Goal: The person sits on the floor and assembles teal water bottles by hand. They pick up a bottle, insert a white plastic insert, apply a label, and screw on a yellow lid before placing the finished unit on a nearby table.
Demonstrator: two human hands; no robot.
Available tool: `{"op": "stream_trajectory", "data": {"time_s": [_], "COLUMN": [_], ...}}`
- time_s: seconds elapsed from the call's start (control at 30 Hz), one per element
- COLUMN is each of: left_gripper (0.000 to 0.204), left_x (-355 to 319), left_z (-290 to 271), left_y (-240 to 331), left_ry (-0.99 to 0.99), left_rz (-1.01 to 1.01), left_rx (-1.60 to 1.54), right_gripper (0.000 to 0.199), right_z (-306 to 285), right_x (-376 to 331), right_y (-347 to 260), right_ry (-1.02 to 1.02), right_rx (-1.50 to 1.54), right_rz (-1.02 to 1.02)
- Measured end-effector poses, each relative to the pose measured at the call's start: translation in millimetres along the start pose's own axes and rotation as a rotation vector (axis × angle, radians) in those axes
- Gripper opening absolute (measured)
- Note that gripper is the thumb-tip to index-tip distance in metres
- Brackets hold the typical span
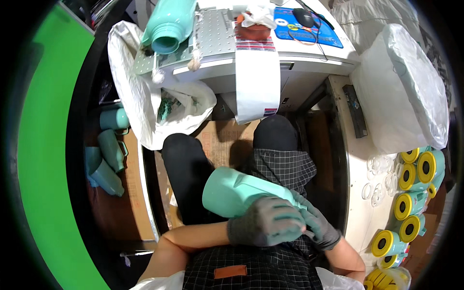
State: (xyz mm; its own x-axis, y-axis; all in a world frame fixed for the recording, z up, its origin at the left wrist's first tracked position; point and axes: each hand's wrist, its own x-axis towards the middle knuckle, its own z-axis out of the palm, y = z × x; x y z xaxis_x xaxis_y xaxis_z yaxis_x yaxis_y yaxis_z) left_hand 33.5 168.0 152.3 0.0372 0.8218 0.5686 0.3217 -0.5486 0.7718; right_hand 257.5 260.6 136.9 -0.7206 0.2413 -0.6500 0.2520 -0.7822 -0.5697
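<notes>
A teal plastic jug (224,191) lies tilted across my lap, its rounded base to the left and its other end to the right. My left hand (268,222), in a grey and teal work glove, is closed over the jug's near side. At the right end, my right hand (316,224) in a matching glove wraps round the jug. The two hands nearly meet there and hide that end. A small pale bit shows by the right thumb; I cannot make out what it is. Under the jug is a black checked apron (280,166).
Ahead, a larger teal bottle (171,29) lies on the perforated metal plate (217,36) of a white desk. A white sack (128,92) holds green scraps. Several teal jugs (111,150) lie at left. At right are yellow-ended teal containers (411,205), clear rings (377,193) and a bagged bin (396,92).
</notes>
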Motion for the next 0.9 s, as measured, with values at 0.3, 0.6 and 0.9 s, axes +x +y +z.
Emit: {"op": "stream_trajectory", "data": {"time_s": [0.3, 0.6, 0.9], "left_gripper": [0.013, 0.019, 0.042], "left_x": [-65, -103, -131], "left_z": [-103, -110, -130], "left_y": [44, 29, 15], "left_ry": [0.853, 0.952, 0.432], "left_rz": [-0.904, -1.023, -1.25], "left_rx": [-0.331, -0.48, 0.635], "right_gripper": [0.101, 0.116, 0.113], "right_z": [43, 37, 65], "right_x": [31, 41, 36], "right_y": [37, 59, 37], "right_ry": [0.095, 0.155, 0.163], "right_rx": [-0.317, -0.6, -0.391], "right_rz": [-0.606, -0.693, -0.661]}}
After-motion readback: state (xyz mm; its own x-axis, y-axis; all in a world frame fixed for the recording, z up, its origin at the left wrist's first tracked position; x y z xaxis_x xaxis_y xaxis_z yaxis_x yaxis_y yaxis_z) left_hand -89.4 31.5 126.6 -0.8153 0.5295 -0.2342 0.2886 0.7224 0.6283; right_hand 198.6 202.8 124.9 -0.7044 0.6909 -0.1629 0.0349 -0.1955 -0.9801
